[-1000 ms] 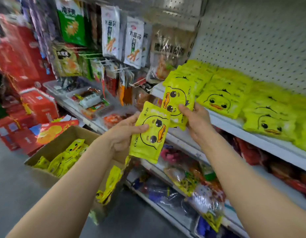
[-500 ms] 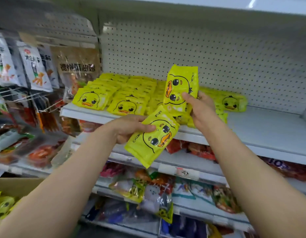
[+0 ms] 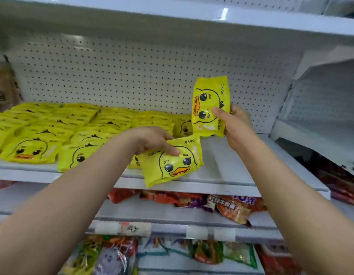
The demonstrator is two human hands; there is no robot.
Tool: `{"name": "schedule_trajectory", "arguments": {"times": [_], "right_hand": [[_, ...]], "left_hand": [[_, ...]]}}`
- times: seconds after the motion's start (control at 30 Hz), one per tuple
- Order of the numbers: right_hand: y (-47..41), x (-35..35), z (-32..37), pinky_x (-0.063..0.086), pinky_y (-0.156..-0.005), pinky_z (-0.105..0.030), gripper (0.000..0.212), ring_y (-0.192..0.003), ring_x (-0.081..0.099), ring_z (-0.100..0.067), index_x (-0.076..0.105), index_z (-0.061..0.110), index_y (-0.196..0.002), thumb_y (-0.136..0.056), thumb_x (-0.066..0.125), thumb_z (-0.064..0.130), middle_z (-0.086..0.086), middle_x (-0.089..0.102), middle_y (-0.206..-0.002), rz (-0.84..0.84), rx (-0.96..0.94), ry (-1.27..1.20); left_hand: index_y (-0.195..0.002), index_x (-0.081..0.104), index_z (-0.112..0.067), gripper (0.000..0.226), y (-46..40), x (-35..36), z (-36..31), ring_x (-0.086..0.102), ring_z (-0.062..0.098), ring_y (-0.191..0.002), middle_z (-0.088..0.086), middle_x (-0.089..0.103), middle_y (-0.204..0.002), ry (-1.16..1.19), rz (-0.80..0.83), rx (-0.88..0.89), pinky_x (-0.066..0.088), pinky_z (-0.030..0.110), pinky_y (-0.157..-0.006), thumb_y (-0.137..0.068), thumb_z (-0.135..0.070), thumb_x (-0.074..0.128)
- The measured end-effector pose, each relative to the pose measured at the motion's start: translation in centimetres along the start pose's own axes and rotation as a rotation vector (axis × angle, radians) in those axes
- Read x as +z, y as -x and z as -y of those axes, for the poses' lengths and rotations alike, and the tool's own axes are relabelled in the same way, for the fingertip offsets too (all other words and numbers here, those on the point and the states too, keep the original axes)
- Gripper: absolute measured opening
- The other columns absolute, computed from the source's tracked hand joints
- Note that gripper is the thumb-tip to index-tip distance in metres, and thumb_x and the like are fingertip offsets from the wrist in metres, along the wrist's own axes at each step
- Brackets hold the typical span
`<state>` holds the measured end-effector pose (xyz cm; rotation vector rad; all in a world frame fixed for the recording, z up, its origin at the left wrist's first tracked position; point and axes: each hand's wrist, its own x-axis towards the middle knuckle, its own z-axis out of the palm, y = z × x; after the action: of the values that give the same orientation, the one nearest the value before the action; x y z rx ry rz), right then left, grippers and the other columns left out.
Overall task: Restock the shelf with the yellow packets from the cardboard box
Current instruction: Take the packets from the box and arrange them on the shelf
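My left hand (image 3: 152,139) grips a yellow duck packet (image 3: 172,163) by its top edge, low over the front lip of the white shelf (image 3: 231,175). It lies nearly flat, duck face up. My right hand (image 3: 236,124) holds a second yellow packet (image 3: 209,108) upright above the shelf, thumb across its front. Rows of several yellow packets (image 3: 53,135) fill the left and middle of the shelf, reaching the pegboard back wall. The cardboard box is out of view.
The right part of the shelf (image 3: 261,155) is bare white metal. A white shelf board (image 3: 172,14) hangs overhead. Red snack bags (image 3: 221,203) lie on the shelf below, with mixed coloured bags (image 3: 212,253) lower still. A slanted white panel (image 3: 321,116) stands at right.
The view swung right and closer to the shelf. My left hand lowered its packet onto the shelf front and turned it flat. My right hand moved its packet right, still upright.
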<state>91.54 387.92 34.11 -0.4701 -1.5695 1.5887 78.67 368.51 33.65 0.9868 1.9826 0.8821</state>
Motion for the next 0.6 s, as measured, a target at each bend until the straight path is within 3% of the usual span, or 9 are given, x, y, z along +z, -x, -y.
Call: {"name": "schedule_trajectory", "arguments": {"times": [0.07, 0.13, 0.23, 0.3, 0.47, 0.6], "right_hand": [[-1.0, -2.1, 0.0, 0.060, -0.069, -0.040, 0.026, -0.093, 0.073, -0.030, 0.067, 0.006, -0.114, -0.087, 0.071, 0.007, -0.011, 0.075, -0.105, 0.019, -0.015, -0.002], [-2.0, -3.7, -0.1, 0.059, -0.063, -0.036, 0.024, -0.092, 0.074, -0.030, 0.068, 0.007, -0.111, -0.087, 0.070, 0.005, -0.011, 0.075, -0.105, 0.022, -0.023, -0.008], [-3.4, -5.3, -0.3, 0.056, -0.058, -0.031, 0.021, -0.088, 0.074, -0.027, 0.069, 0.011, -0.108, -0.087, 0.071, 0.006, -0.009, 0.076, -0.102, -0.008, -0.041, 0.003], [-4.3, -6.0, -0.6, 0.056, -0.059, -0.030, 0.018, -0.085, 0.075, -0.023, 0.070, 0.015, -0.102, -0.087, 0.071, 0.006, -0.006, 0.076, -0.098, -0.048, -0.063, 0.026], [-6.3, -7.7, -1.6, 0.061, -0.072, -0.036, 0.015, -0.087, 0.074, -0.022, 0.069, 0.016, -0.098, -0.087, 0.070, 0.005, -0.004, 0.076, -0.096, -0.146, -0.112, 0.047], [-7.4, -8.3, -2.3, 0.060, -0.064, -0.029, 0.016, -0.082, 0.074, -0.014, 0.069, 0.018, -0.097, -0.088, 0.070, 0.005, 0.002, 0.075, -0.092, -0.172, -0.093, 0.060]], "left_hand": [[-0.092, 0.070, -0.021, 0.015, -2.1, 0.9, -1.9, 0.066, 0.026, -0.099, 0.004, 0.072, -0.096, -0.131, -0.049, -0.023, 0.053, 0.039, -0.087, -0.080, -0.026, 0.078], [-0.105, 0.070, -0.017, 0.032, -4.1, 1.5, -3.3, 0.061, 0.024, -0.102, 0.004, 0.068, -0.105, -0.222, -0.071, -0.059, 0.049, 0.034, -0.084, -0.078, -0.032, 0.080], [-0.130, 0.060, -0.017, 0.065, -7.3, 1.7, -4.6, 0.044, 0.029, -0.130, 0.008, 0.053, -0.140, -0.340, -0.090, -0.113, 0.039, 0.040, -0.101, -0.073, -0.040, 0.082], [-0.142, 0.049, -0.018, 0.080, -9.2, 1.6, -5.1, 0.031, 0.032, -0.142, 0.007, 0.039, -0.153, -0.386, -0.107, -0.129, 0.031, 0.043, -0.109, -0.073, -0.041, 0.082], [-0.145, 0.044, -0.020, 0.080, -13.5, 0.8, -6.4, 0.029, 0.030, -0.143, 0.004, 0.035, -0.155, -0.478, -0.104, -0.086, 0.028, 0.042, -0.111, -0.077, -0.041, 0.080], [-0.142, 0.049, -0.021, 0.074, -17.2, 0.1, -7.5, 0.038, 0.027, -0.138, 0.002, 0.043, -0.149, -0.536, -0.101, -0.049, 0.033, 0.038, -0.108, -0.078, -0.042, 0.079]]}}
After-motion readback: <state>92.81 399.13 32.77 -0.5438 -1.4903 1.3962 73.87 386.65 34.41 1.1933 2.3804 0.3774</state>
